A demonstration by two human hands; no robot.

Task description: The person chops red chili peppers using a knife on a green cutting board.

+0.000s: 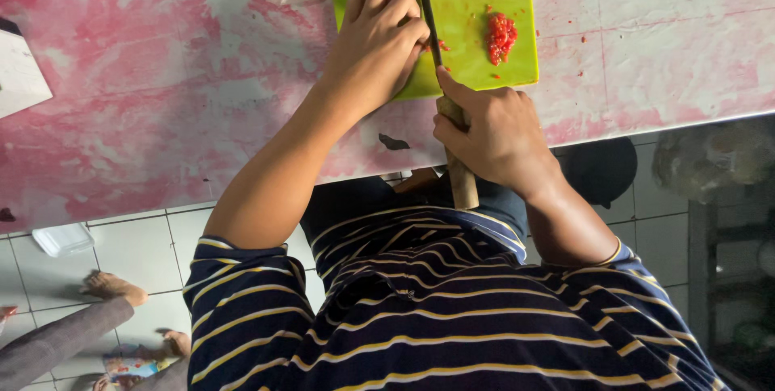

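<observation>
On the pink-and-white mottled bench (161,76), the left hand (378,44) is curled, knuckles up, on the bright green plastic cutting board (476,36); whatever it pins is hidden. The long dark-bladed knife (429,24) is gripped by the right hand (492,137) at its wooden handle, the stiff part best held. The small heap of minced red chilli (500,36), judged soft, wet and slippery, lies right of the blade.
</observation>
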